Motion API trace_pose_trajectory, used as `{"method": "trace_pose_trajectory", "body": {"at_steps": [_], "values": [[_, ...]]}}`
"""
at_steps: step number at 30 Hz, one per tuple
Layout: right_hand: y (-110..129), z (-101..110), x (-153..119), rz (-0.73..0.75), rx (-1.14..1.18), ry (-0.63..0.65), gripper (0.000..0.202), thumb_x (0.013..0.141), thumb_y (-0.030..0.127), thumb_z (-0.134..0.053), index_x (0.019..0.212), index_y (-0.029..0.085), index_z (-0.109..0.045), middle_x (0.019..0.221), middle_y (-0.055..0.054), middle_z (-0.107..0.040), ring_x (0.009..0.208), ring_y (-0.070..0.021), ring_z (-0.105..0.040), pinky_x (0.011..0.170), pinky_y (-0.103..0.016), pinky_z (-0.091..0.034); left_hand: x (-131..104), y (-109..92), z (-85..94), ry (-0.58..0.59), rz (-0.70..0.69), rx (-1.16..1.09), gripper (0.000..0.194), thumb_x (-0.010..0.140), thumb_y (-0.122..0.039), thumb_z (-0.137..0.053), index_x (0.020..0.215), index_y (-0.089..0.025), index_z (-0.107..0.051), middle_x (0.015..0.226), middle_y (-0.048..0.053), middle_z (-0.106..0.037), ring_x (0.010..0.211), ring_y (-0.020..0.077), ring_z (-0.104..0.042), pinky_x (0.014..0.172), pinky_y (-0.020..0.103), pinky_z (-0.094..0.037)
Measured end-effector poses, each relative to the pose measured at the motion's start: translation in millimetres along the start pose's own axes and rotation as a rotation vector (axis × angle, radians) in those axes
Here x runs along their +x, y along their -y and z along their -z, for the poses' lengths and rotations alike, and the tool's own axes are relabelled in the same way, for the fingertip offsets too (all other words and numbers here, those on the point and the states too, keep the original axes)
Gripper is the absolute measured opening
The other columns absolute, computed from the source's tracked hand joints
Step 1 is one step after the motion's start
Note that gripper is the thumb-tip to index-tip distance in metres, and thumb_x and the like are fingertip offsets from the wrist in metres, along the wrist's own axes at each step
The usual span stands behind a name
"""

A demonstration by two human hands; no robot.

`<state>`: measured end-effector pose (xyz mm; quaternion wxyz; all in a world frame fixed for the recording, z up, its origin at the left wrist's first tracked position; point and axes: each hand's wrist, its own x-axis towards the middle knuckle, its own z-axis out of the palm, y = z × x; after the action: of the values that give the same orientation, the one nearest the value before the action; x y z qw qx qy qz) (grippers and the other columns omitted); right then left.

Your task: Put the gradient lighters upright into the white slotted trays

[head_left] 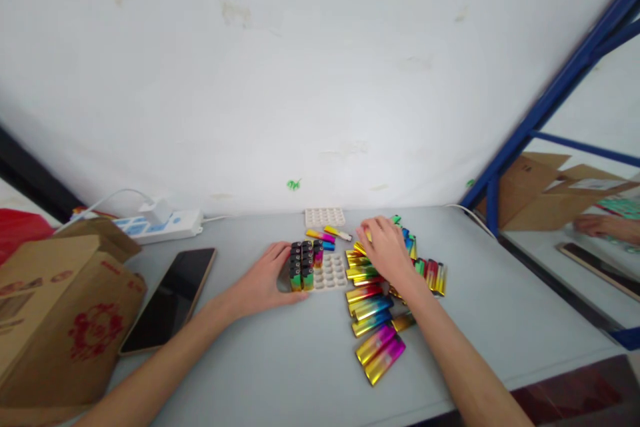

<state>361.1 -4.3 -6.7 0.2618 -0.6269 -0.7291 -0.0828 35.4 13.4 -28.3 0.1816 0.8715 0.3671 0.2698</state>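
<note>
Curled round the left end of a pale tray (330,271), the left hand (273,280) has its thumb along the near edge, beside upright black-topped lighters (301,265). Fingers bent, the right hand (384,247) rests over a heap of shiny, many-coloured lighters (373,307) just right of the tray; its fingertips are partly hidden, so I cannot tell whether they pinch one. Any brand on the lighters is too small to read. At left, a cardboard box (75,320), cut off by the frame, bears a round red emblem with lettering too blurred to make out. Near it lies a dark-screened phone (173,300). Beyond the blue frame (530,120), another box (540,193) carries a short unclear dark mark and an unreadable white label (597,184); another person's hand (603,225) is cut off at the edge.
</note>
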Motion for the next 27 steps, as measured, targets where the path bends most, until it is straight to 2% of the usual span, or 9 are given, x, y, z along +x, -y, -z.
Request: {"method": "trace_pose_trajectory", "body": {"at_steps": [4, 7, 9, 12, 14, 17, 20, 23, 27], "values": [[-58, 0, -3, -0.367, -0.141, 0.027, 0.041, 0.109, 0.037, -0.057, 0.145, 0.017, -0.065, 0.149, -0.026, -0.060, 0.135, -0.0436, -0.057, 0.107, -0.058, -0.050, 0, 1, 0.0, 0.000, 0.002, -0.002, 0.072, 0.074, -0.058, -0.093, 0.132, -0.022, -0.069, 0.137, 0.014, -0.069, 0.130, 0.0383, -0.067, 0.118, 0.054, -0.056], [-92, -2, -4, -0.502, -0.152, 0.055, 0.049, 0.110, 0.039, -0.051, 0.152, 0.015, -0.061, 0.157, -0.028, -0.056, 0.142, -0.0479, -0.054, 0.110, -0.065, -0.049, 0, 2, -0.5, -0.003, -0.007, 0.000, 0.073, 0.076, -0.059, -0.092, 0.133, -0.022, -0.069, 0.138, 0.015, -0.069, 0.130, 0.0385, -0.067, 0.118, 0.054, -0.057], [-106, -6, -1, -0.467, -0.125, 0.043, 0.054, 0.111, 0.040, -0.046, 0.155, 0.011, -0.059, 0.159, -0.028, -0.057, 0.145, -0.0454, -0.054, 0.116, -0.063, -0.048, 0, 4, -1.0, -0.005, -0.014, 0.011, 0.074, 0.077, -0.060, -0.092, 0.135, -0.021, -0.068, 0.138, 0.016, -0.069, 0.130, 0.0386, -0.067, 0.118, 0.056, -0.056], [-115, -18, 5, -0.300, -0.062, 0.061, 0.057, 0.111, 0.039, -0.046, 0.158, 0.009, -0.055, 0.163, -0.026, -0.056, 0.152, -0.0381, -0.052, 0.126, -0.054, -0.042, 0, 5, -1.5, -0.003, -0.017, 0.020, 0.075, 0.077, -0.061, -0.091, 0.135, -0.020, -0.068, 0.139, 0.017, -0.069, 0.130, 0.0392, -0.067, 0.119, 0.058, -0.055], [-116, -27, 8, -0.227, -0.029, 0.109, 0.051, 0.111, 0.040, -0.046, 0.155, 0.016, -0.060, 0.162, -0.020, -0.058, 0.152, -0.0343, -0.052, 0.127, -0.053, -0.042, 0, 5, -1.2, 0.008, -0.013, 0.012, 0.075, 0.078, -0.061, -0.091, 0.136, -0.020, -0.068, 0.139, 0.017, -0.069, 0.131, 0.0391, -0.066, 0.120, 0.057, -0.055], [-115, -36, 8, -0.204, 0.010, 0.145, 0.038, 0.111, 0.041, -0.050, 0.137, 0.026, -0.074, 0.150, -0.014, -0.067, 0.145, -0.0301, -0.058, 0.124, -0.049, -0.046, 1, 3, -0.1, 0.021, 0.007, 0.001, 0.075, 0.077, -0.061, -0.091, 0.136, -0.022, -0.067, 0.140, 0.016, -0.069, 0.133, 0.0384, -0.066, 0.121, 0.055, -0.054], [-114, -35, 8, -0.147, 0.090, 0.147, 0.030, 0.108, 0.039, -0.057, 0.123, 0.025, -0.079, 0.129, -0.013, -0.074, 0.136, -0.0280, -0.062, 0.119, -0.043, -0.049, 1, 0, 1.0, 0.035, 0.033, -0.002, 0.075, 0.076, -0.062, -0.090, 0.135, -0.022, -0.067, 0.140, 0.016, -0.068, 0.132, 0.0386, -0.066, 0.121, 0.054, -0.054], [-113, -26, 11, -0.080, 0.156, 0.143, 0.023, 0.104, 0.037, -0.064, 0.111, 0.024, -0.081, 0.115, -0.011, -0.078, 0.131, -0.0293, -0.062, 0.118, -0.044, -0.050, 1, -2, 1.7, 0.035, 0.037, -0.006, 0.073, 0.076, -0.061, -0.091, 0.133, -0.022, -0.068, 0.139, 0.015, -0.068, 0.131, 0.0381, -0.066, 0.120, 0.052, -0.055], [-108, -16, 14, -0.121, 0.164, 0.133, 0.023, 0.097, 0.036, -0.076, 0.114, 0.021, -0.082, 0.118, -0.012, -0.080, 0.123, -0.0301, -0.069, 0.113, -0.045, -0.052, 1, -2, 2.2, 0.027, 0.023, -0.005, 0.072, 0.076, -0.059, -0.091, 0.133, -0.023, -0.068, 0.137, 0.014, -0.069, 0.129, 0.0371, -0.067, 0.119, 0.051, -0.055]]}}
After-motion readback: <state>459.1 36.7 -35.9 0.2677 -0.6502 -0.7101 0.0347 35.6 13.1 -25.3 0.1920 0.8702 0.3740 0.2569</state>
